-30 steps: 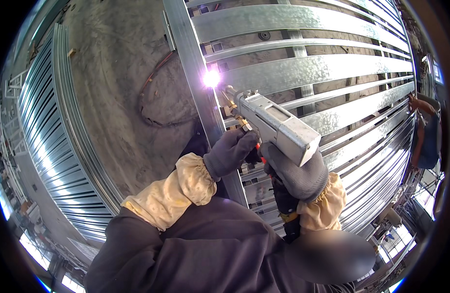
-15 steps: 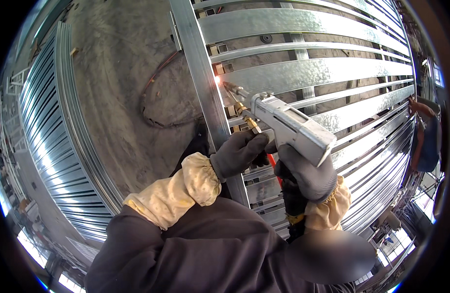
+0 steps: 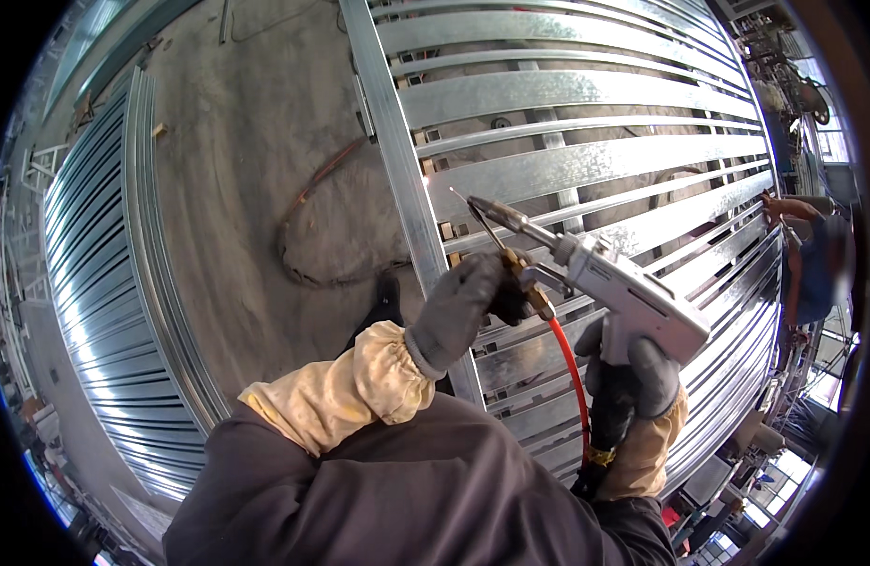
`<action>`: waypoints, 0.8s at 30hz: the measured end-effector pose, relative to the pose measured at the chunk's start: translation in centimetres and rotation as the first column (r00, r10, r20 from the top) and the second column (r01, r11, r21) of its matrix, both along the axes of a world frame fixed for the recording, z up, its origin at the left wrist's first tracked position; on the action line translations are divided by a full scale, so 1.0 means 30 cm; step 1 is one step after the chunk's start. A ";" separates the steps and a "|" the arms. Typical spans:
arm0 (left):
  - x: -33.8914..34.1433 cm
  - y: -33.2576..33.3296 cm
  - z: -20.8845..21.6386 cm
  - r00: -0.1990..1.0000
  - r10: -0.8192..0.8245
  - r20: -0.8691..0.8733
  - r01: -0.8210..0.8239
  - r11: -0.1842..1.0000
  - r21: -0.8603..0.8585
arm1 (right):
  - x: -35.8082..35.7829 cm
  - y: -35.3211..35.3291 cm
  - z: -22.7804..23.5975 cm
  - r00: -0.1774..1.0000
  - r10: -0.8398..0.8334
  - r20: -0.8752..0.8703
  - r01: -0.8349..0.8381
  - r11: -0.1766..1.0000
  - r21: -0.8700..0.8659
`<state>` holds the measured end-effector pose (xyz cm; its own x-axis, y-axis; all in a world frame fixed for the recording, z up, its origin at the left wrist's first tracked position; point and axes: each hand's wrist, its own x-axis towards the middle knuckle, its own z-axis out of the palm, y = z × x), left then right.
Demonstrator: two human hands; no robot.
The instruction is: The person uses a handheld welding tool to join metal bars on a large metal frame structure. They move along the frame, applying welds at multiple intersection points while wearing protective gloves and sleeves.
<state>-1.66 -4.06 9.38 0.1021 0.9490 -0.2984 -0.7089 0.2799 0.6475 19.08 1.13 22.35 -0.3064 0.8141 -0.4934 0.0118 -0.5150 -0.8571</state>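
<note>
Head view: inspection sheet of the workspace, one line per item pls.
Surface: concrete floor, bare and grey, under a galvanised steel frame of flat slats on one long rail.
Job's things: handheld welding gun, nozzle tip just off the rail; a small glow on the rail beyond the tip.
Clutter: second stack of steel profiles at left; small block near its top end.
Grippers: left hand, grey glove, steadies the gun's brass neck; right hand, grey glove, grips the handle.
Cables: red hose runs from the gun down past the right wrist; dark hose looped on the floor.
Surroundings: another person's arm at right edge.
</note>
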 end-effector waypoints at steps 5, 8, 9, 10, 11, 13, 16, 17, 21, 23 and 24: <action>0.010 -0.043 0.169 0.959 0.257 0.119 -0.266 0.962 0.068 | 0.090 -0.132 0.076 0.998 -0.035 -0.043 0.037 0.998 0.050; 0.028 -0.068 0.255 0.963 0.244 0.111 -0.255 0.962 0.098 | 0.130 -0.227 0.122 0.998 -0.047 -0.051 0.052 0.995 0.091; 0.031 -0.084 0.274 0.966 0.225 0.124 -0.238 0.966 0.104 | 0.144 -0.259 0.142 0.997 -0.053 -0.048 0.058 0.994 0.098; 0.034 -0.111 0.290 0.970 0.214 0.118 -0.227 0.968 0.109 | 0.165 -0.285 0.133 0.994 -0.061 -0.086 0.068 0.995 0.075; 0.040 -0.137 0.306 0.973 0.202 0.113 -0.215 0.970 0.114 | 0.182 -0.314 0.129 0.992 -0.064 -0.110 0.074 0.993 0.089; 0.054 -0.186 0.351 0.971 0.239 -0.006 -0.236 0.963 0.133 | 0.202 -0.361 0.130 0.986 -0.068 -0.152 0.086 0.990 0.115; 0.078 -0.244 0.382 0.977 0.211 -0.007 -0.209 0.970 0.121 | 0.224 -0.423 0.165 0.979 -0.120 -0.166 0.139 0.984 0.111; 0.087 -0.255 0.390 0.980 0.201 -0.006 -0.198 0.972 0.129 | 0.238 -0.438 0.166 0.976 -0.110 -0.188 0.134 0.984 0.121; 0.099 -0.293 0.419 0.987 0.159 -0.025 -0.151 0.970 0.192 | 0.275 -0.487 0.158 0.959 -0.110 -0.261 0.149 0.979 0.136; 0.108 -0.316 0.408 0.984 0.175 -0.014 -0.170 0.969 0.182 | 0.279 -0.512 0.165 0.952 -0.123 -0.279 0.164 0.978 0.127; 0.112 -0.327 0.403 0.983 0.184 -0.009 -0.180 0.968 0.176 | 0.284 -0.524 0.166 0.949 -0.124 -0.290 0.164 0.979 0.120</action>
